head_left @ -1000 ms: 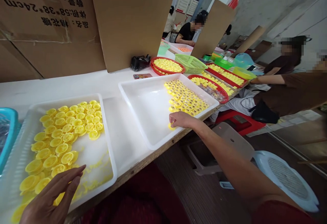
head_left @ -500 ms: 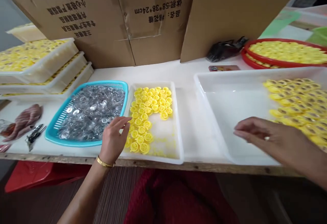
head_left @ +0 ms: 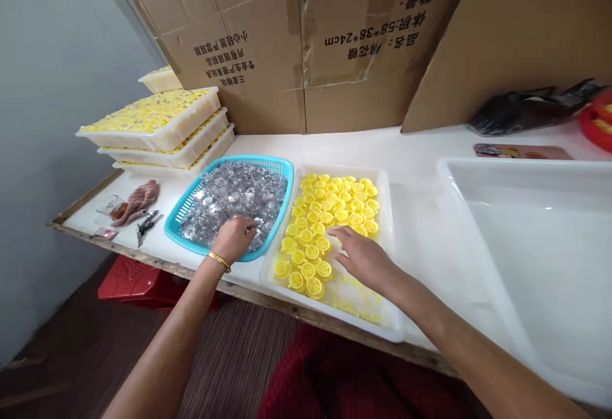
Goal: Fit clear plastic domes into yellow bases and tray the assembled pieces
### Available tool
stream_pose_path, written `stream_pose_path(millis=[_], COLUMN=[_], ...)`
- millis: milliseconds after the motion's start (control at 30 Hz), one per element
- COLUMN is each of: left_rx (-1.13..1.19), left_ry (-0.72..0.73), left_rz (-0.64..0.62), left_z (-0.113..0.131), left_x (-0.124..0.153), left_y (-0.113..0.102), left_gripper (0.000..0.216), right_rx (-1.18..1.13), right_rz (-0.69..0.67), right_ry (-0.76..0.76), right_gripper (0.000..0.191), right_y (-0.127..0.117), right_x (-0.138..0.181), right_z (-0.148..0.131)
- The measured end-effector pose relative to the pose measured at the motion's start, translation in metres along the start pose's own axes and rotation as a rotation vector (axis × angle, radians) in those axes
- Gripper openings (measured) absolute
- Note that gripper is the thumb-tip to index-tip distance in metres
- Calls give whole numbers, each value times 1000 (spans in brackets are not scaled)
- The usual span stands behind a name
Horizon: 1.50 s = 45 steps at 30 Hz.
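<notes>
My left hand [head_left: 235, 239], a gold bangle at its wrist, is over the near right part of a blue basket [head_left: 289, 197]. Its fingers are bent together at the clear plastic pieces [head_left: 229, 197] heaped there; whatever lies between the fingertips is hidden. My right hand [head_left: 363, 259] hovers over a white tray [head_left: 398, 304] of small round yellow plastic cups [head_left: 312, 252]. Thumb and fingers are apart, pointing left at the cups, with nothing visible between them. The cups lie in close rows along the tray's left and far parts.
A larger white tray [head_left: 471, 240] stands at the right. Stacked trays of yellow pieces [head_left: 157, 129] are at the far left. A cloth [head_left: 141, 199], a glass and small snips [head_left: 147, 224] lie nearby. Cardboard [head_left: 354, 103] walls the back, by a black bag [head_left: 521, 110].
My right hand has moved left from over the large tray to the yellow cups. My left hand has moved from the cup tray's edge into the basket. The view has turned left.
</notes>
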<state>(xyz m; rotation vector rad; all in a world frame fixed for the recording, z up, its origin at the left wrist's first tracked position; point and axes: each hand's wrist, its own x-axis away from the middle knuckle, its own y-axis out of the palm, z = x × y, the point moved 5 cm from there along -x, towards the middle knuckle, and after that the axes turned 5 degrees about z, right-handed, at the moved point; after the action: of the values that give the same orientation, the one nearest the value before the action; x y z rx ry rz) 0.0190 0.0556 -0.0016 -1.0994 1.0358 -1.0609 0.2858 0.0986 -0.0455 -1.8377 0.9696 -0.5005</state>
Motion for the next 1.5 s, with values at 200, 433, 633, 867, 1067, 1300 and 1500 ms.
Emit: stream_pose_path(millis=[200,433,633,867,1067,1300,1500], left_rx=[-37,-119,-129,-130,-76,-88,-162], left_ry=[53,115,88,31,-82,-139,-81], left_rz=[-119,-227,-244,-241,-153,-113,-165], left_z=[9,17,16,14,-5,-18,-10], left_x=[-8,-16,-17,-18,-14,-15,-17], left_y=[24,27,28,27,11,10,15], left_gripper=[36,26,28,21,25,23,29], right_rx=[75,79,22,155,136,34,13], right_rz=[-61,-19,-146,-173,-109,-9,-15], right_ry=[49,95,41,23,41,94,143], right_gripper=[34,28,29,26,19,19,16], right_y=[6,-1,3,10,5,2,2], right_x=[-9,1,29,26,41,54,52], right_z=[-7,-11,-21,-42,-26,-10,-8])
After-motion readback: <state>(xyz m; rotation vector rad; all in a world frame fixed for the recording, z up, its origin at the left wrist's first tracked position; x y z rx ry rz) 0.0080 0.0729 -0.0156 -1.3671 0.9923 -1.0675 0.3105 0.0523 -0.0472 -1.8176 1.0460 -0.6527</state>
